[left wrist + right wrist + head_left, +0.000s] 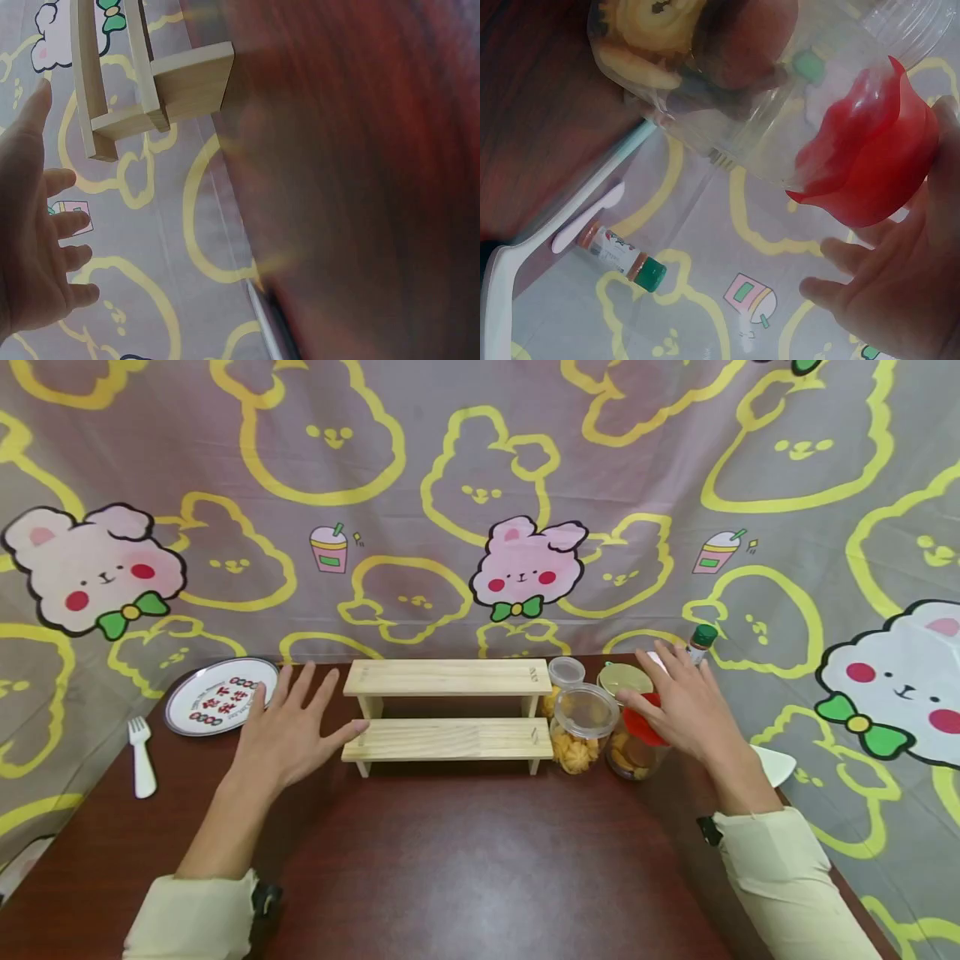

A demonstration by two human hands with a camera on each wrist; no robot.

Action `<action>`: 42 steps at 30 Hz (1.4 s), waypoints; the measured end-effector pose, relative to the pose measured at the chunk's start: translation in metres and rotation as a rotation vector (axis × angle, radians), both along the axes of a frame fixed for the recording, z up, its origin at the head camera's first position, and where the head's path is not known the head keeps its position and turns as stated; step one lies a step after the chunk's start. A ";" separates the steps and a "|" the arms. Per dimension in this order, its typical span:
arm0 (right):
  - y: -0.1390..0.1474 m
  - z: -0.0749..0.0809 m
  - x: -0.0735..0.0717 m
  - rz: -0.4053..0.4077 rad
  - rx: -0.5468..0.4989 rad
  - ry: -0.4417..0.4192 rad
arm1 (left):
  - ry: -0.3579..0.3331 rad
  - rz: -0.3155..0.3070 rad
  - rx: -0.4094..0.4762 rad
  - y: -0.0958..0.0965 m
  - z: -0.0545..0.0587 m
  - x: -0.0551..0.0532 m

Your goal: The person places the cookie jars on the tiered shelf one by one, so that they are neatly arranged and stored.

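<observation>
The left hand [283, 727], fingers spread, is near the wooden rack [450, 739]. The right hand [686, 702], fingers stretched out, is by the red-topped jar [634, 752]. A snack jar [579, 739] stands between rack and red-topped jar. A plate [217, 697] lies far left.

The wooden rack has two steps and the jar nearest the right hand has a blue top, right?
Not quite: the jar nearest the right hand has a red top, as the right wrist view shows. The wooden rack does have two steps.
</observation>
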State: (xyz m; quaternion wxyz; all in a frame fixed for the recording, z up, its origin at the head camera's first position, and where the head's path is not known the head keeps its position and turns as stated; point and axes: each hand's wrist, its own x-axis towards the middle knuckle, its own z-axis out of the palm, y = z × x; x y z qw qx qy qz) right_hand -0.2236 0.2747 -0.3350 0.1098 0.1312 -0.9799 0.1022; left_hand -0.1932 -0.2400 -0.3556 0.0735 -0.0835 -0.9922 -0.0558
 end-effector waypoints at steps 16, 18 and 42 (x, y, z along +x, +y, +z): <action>-0.007 -0.008 0.006 0.154 -0.147 -0.104 | -0.020 -0.056 0.279 0.004 -0.020 0.005; -0.008 -0.008 0.007 0.169 -0.156 -0.113 | -0.036 -0.056 0.344 0.005 -0.023 0.006; -0.011 -0.011 0.006 0.203 -0.142 -0.091 | -0.261 -0.134 0.830 0.004 -0.056 0.009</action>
